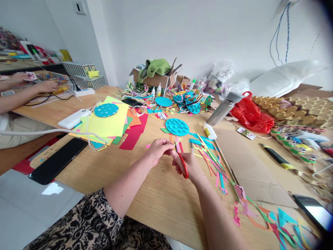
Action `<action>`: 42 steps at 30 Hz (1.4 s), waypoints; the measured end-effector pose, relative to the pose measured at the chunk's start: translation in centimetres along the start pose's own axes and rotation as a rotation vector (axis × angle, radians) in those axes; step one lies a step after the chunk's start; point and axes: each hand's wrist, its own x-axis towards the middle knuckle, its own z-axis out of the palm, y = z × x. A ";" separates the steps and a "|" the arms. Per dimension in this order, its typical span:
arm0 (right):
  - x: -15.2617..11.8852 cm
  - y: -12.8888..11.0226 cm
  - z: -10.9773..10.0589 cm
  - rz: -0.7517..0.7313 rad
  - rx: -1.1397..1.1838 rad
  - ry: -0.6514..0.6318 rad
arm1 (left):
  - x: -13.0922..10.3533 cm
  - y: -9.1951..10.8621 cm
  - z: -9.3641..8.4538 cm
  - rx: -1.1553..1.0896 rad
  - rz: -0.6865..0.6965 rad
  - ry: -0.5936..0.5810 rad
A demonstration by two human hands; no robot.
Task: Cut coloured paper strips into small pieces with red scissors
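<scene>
My right hand [187, 166] is closed around a pair of scissors [185, 167] with red handles, the blades pointing up and away from me. Just left of the blades, my left hand [160, 150] is closed in a pinch; what lies between its fingertips is too small to make out. Small orange and yellow paper bits show close behind the fingertips. Beyond both hands lies a blue paper disc [177, 127] with raised flaps across it. Thin coloured paper strips [208, 156] are scattered to the right of my hands, beside a white glue bottle [210, 131].
Coloured paper sheets [104, 121] and a black phone [58, 160] lie at left. A steel flask [221, 110], cardboard sheet [249, 163], yellow-black cutter [278, 156] and red plastic bag [251, 114] are at right. A cardboard box [153, 80] stands behind. Another person's arms [28, 91] are far left.
</scene>
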 end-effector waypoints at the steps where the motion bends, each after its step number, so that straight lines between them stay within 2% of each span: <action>1: 0.0 0.0 0.0 -0.001 -0.001 0.001 | 0.0 0.0 0.0 0.002 -0.001 0.000; 42: 0.2 0.4 -0.1 -0.004 0.024 -0.013 | 0.0 0.1 0.0 0.011 0.011 0.018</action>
